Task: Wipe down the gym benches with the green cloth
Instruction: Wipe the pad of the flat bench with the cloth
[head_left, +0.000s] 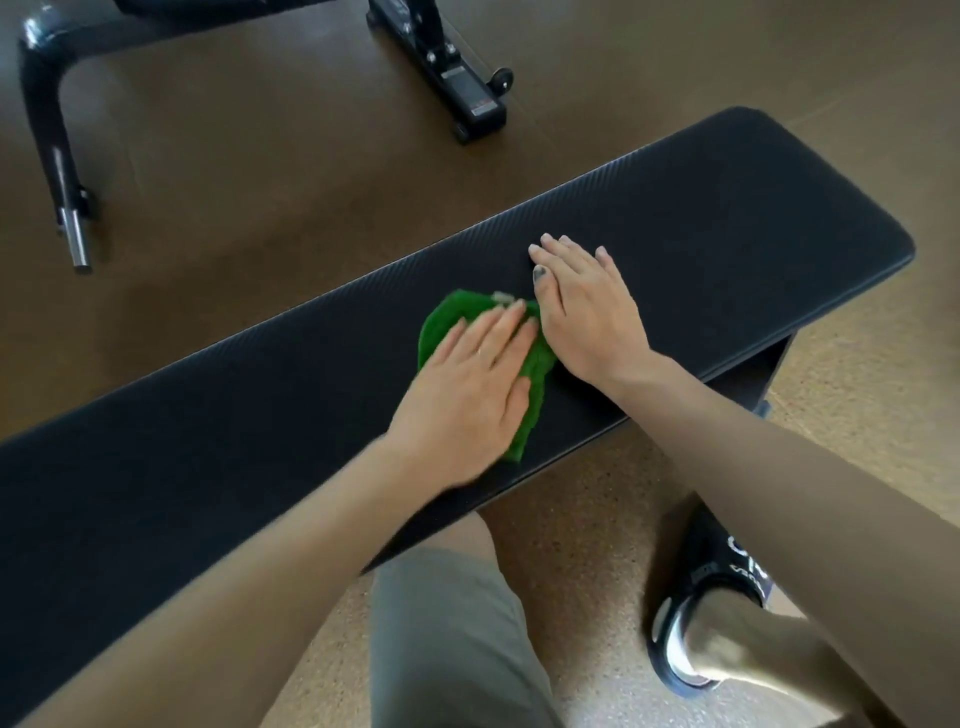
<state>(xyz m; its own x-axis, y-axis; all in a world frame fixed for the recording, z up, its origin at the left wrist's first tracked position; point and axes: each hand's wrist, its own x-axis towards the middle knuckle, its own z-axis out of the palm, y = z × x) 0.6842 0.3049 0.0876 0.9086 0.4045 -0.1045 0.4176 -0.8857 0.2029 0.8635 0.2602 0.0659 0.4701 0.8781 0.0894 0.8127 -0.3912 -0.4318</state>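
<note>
A long black padded gym bench (727, 218) runs diagonally from the lower left to the upper right. A crumpled green cloth (447, 317) lies on its middle. My left hand (467, 384) presses flat on the cloth with straight fingers and covers most of it. My right hand (582, 306) rests flat on the bench pad just right of the cloth, fingers spread; its thumb side touches the cloth's edge.
Behind the bench, black metal frames of other gym equipment (457, 78) with small wheels stand on the brown floor; a curved black leg (57, 171) is at the far left. My knee in grey shorts (447, 623) and my foot in a black sandal (711, 597) are near the bench's front edge.
</note>
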